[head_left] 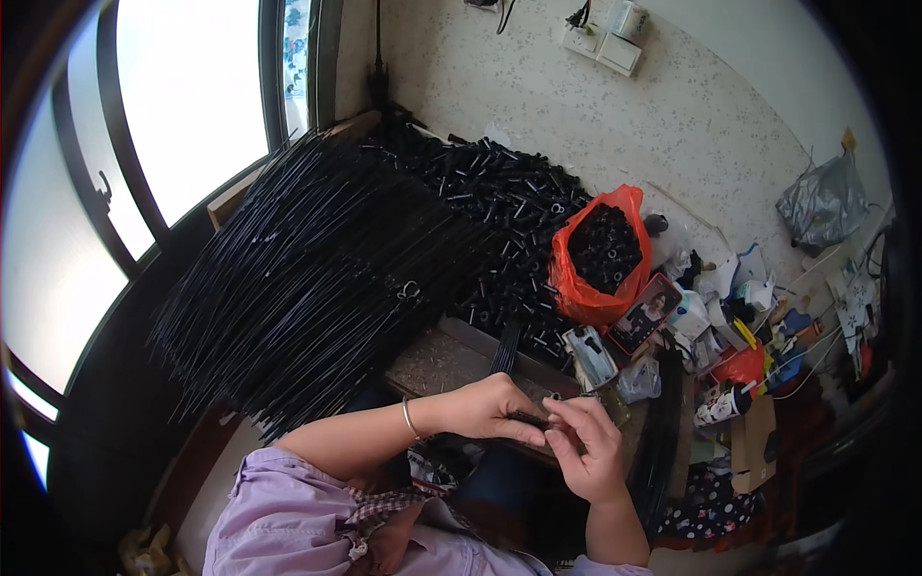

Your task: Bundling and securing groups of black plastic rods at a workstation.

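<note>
Over the near edge of the wooden bench (413, 363), my left hand (488, 407) closes around a thin dark strip (525, 418) that points to the right. My right hand (588, 449) meets its tip, thumb and fingertips pinched together. A small dark piece seems to sit between those fingertips, too small to name. Just beyond my hands, several thin black rods (506, 348) lie on the bench. A big heap of short black tubes (509, 197) spreads behind them. To the left lies a wide stack of long black rods (288, 269), with scissors (410, 290) resting on top.
A red plastic bag (588, 305) full of small black parts stands beyond my right hand. Near it are a phone (645, 315) showing a picture, a clear box (591, 357) and a patterned cup (722, 403). More black rods (659, 437) lie right of my right forearm. Windows (192, 96) line the left.
</note>
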`<state>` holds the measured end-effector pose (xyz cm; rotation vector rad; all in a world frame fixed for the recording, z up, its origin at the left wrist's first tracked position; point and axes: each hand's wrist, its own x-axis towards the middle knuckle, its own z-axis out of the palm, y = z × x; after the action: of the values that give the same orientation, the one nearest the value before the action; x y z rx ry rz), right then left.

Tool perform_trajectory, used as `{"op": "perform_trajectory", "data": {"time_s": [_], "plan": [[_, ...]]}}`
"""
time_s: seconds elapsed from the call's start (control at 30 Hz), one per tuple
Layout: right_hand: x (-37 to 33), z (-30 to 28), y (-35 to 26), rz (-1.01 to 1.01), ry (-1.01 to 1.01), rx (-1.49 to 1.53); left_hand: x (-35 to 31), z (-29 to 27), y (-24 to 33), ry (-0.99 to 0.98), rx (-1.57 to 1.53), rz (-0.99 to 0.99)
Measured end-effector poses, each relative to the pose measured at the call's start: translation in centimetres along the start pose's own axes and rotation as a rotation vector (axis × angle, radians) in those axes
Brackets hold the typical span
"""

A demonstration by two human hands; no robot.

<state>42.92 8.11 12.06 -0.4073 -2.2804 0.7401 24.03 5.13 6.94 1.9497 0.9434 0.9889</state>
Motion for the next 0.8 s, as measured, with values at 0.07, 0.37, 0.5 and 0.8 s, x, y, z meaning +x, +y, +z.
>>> {"op": "perform_trajectory", "data": {"time_s": [0.07,0.37,0.5,0.8], "plan": [[0.6,0.4,-0.6,0.069,0.026,0.072,0.0,0.4,-0.6,-0.036,-0.037,-0.064],[1.1,0.2,0.0,-0.121,-0.063,-0.143,-3.5,5.4,-9.4,0.078,0.937,-0.212],[-0.4,0.6,-1.9,-0.18,-0.569,0.29,-3.2,5.7,-9.5,0.011,1.037,-0.185],[1.0,-1.1,24.0,0.381,0.201,-0.698,-5.9,5.1,-8.2,-0.214,0.957,-0.159]]}}
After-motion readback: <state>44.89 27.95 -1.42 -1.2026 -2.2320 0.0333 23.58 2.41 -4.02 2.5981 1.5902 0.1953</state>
